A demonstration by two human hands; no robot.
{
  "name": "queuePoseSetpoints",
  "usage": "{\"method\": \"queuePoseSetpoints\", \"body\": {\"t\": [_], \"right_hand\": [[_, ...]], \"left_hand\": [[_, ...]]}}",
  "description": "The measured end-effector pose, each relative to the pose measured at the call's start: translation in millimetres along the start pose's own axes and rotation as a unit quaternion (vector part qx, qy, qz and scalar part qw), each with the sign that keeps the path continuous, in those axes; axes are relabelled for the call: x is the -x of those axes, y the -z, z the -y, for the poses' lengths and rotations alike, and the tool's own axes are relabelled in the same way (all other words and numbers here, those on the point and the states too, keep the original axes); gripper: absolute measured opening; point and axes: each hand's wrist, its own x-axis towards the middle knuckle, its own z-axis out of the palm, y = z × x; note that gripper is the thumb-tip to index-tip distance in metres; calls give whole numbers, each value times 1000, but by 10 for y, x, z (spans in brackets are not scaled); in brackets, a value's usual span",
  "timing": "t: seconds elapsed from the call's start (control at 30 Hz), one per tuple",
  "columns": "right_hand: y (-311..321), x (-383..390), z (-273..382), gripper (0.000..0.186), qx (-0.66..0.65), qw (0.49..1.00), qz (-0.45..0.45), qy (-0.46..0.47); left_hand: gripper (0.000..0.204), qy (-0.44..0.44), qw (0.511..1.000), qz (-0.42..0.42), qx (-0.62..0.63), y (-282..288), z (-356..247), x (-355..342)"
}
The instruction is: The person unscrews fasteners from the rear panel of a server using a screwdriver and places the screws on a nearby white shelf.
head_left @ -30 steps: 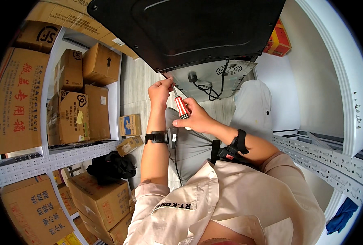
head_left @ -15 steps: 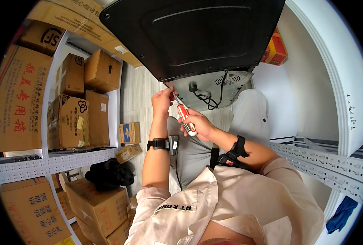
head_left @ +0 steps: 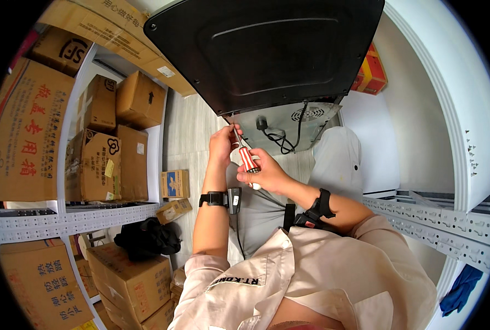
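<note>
My right hand is closed on the red and white striped screwdriver. Its shaft points up to the lower left corner of a black appliance. There my left hand has its fingertips pinched around or beside the shaft's tip, at the edge of a metal back panel; what they pinch is too small to make out. A black power cord and its plug hang against that panel, right of my hands.
Shelving with cardboard boxes lines the left; a black cloth and small boxes lie nearby. A red-yellow box is behind the appliance. A white rack with a blue cloth stands right. My legs are below.
The appliance and both hands sit slightly lower in the picture. My right hand's grip on the screwdriver handle has shifted a little; my left fingertips remain at the panel's corner.
</note>
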Motion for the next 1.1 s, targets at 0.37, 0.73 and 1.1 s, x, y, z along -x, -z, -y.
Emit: {"method": "queuePoseSetpoints", "body": {"t": [0.37,0.73,1.1], "right_hand": [[58,-152,-257,21,-124,990,-63,12],[-40,-117,-262,41,-31,997,-65,-8],[41,-186,-317,41,60,994,-93,-24]], "left_hand": [[23,12,1000,-4,25,-24,32,-11],[21,-24,999,-48,-9,-46,58,28],[22,-26,999,-40,1,-55,63,30]]}}
